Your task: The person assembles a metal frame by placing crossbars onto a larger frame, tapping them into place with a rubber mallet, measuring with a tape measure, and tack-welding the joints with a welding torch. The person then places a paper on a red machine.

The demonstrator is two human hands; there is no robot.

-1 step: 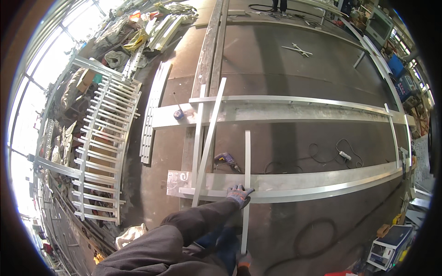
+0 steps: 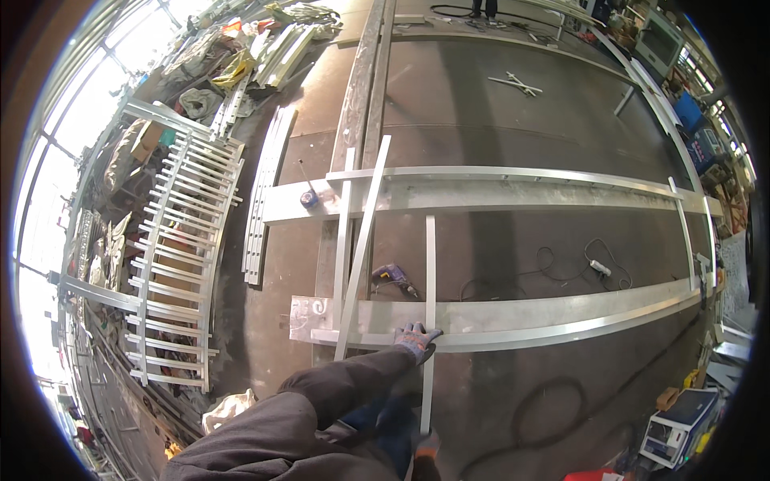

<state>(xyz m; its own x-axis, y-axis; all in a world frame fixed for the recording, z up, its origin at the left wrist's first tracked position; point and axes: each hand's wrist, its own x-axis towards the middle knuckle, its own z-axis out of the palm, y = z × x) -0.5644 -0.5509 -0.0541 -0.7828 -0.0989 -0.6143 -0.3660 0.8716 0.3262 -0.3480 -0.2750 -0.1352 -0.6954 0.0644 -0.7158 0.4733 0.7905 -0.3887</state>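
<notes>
A slim silver metal bar (image 2: 430, 264) lies front to back across a long metal rail (image 2: 545, 329) and the wide near beam (image 2: 513, 314). My left hand (image 2: 414, 340), in a grey glove, rests on the rail at the bar's left side. Its fingers are spread and its thumb reaches onto the bar. At the bar's near end is my gloved right hand (image 2: 426, 443), closed around that end; its fingers are partly hidden. Two more bars, a left bar (image 2: 343, 232) and a slanted bar (image 2: 367, 240), lie across both beams to the left.
A purple drill (image 2: 393, 279) lies behind the near beam. A blue tape-like tool (image 2: 310, 197) sits on the far beam (image 2: 481, 200). A slatted metal frame (image 2: 180, 256) stands left. A cable (image 2: 600, 268) lies on the floor. A person's legs (image 2: 484, 10) show far off.
The bar has slid a little away from me across the rail, and my right hand has moved forward with its near end. My left hand stays at the same spot.
</notes>
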